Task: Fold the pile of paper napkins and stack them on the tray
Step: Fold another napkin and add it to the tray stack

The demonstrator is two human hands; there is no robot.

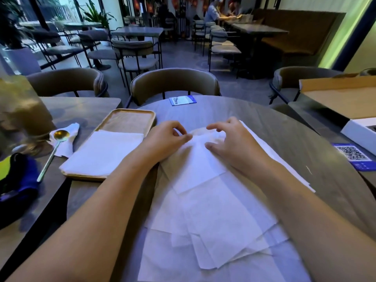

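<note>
Head view: both hands, left hand [166, 137] and right hand [230, 139], pinch a napkin [195, 165] (loose pile [213, 231] beneath) beside tray [130, 117], spoon [55, 149]

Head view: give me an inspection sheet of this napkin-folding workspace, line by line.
Surface: round grey table, with a second table butted against its left.
Job's things: loose napkins spread before the person; wooden tray at left holding a folded napkin stack.
Clutter: gold spoon on a crumpled napkin; two QR cards; open cardboard box; white box.
Grippers: left hand and right hand each pinch the top napkin.
Cables: nothing seen.
Surroundings: empty chairs; people seated at a far table.
</note>
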